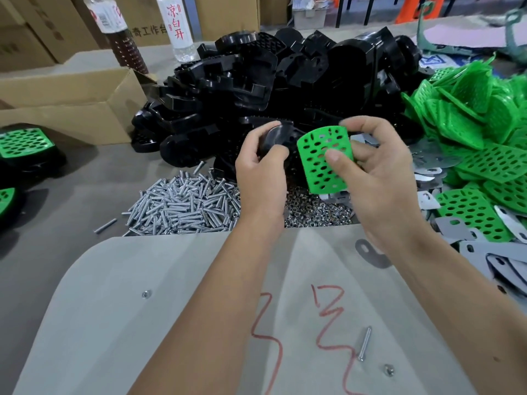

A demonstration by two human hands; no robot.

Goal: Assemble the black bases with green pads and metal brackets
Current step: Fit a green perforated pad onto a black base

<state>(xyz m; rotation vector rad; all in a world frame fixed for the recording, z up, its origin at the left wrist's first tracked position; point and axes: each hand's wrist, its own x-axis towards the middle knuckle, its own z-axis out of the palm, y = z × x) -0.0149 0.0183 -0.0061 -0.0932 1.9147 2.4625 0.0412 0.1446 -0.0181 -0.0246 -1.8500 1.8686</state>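
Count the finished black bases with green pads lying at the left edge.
2: one finished black base with green pad beside the cardboard box, another nearer, cut off by the frame.

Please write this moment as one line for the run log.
left hand: grips black base | right hand: pinches green pad, held against base | bracket: not yet added | bolts pile: untouched on table

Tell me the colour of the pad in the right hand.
Bright green with oval holes, seen in the head view.
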